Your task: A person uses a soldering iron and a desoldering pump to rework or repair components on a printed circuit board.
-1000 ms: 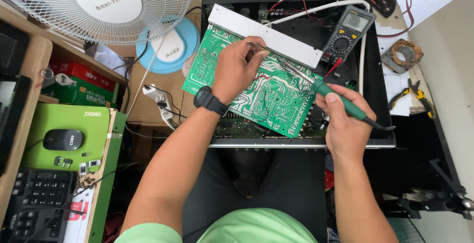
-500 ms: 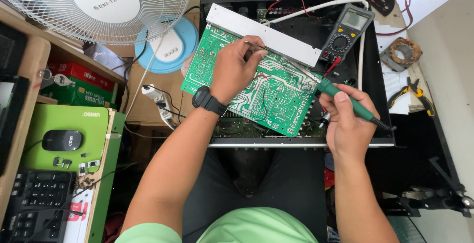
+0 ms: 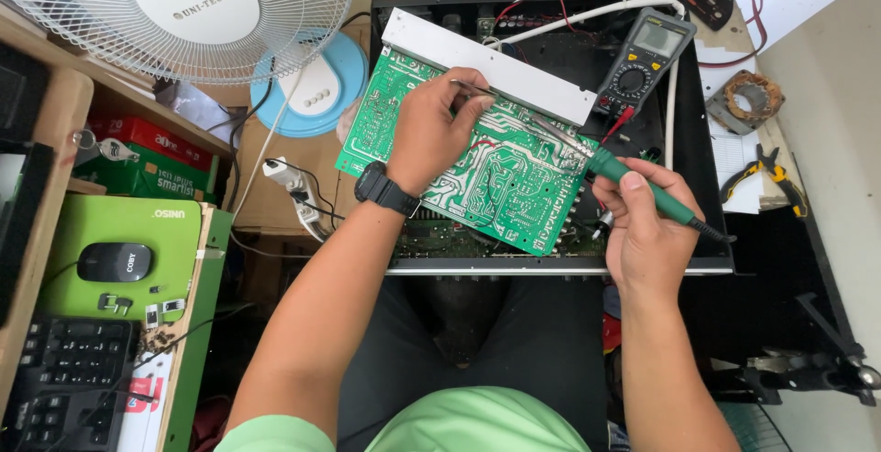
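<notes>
A green circuit board [image 3: 500, 186] lies tilted over an open black chassis [image 3: 693, 167], solder side up, with a white metal strip [image 3: 491, 66] along its far edge. My left hand [image 3: 436, 131], with a black wristwatch, rests on the board and pinches a thin metal tool, perhaps tweezers [image 3: 473, 89]. My right hand [image 3: 647, 227] grips a green-handled soldering iron [image 3: 633, 181]. Its tip points up-left over the board, near the white strip.
A multimeter [image 3: 642, 62] with red probe lead lies on the chassis at the back right. Pliers [image 3: 766, 177] and a wire coil [image 3: 751, 99] sit right. A white fan [image 3: 197, 11], power strip [image 3: 294, 186], mouse [image 3: 115, 261] on a green pad and keyboard [image 3: 60, 379] are left.
Both hands have stayed on the board with only slight shifts. The soldering iron tip remains over the board's upper right part.
</notes>
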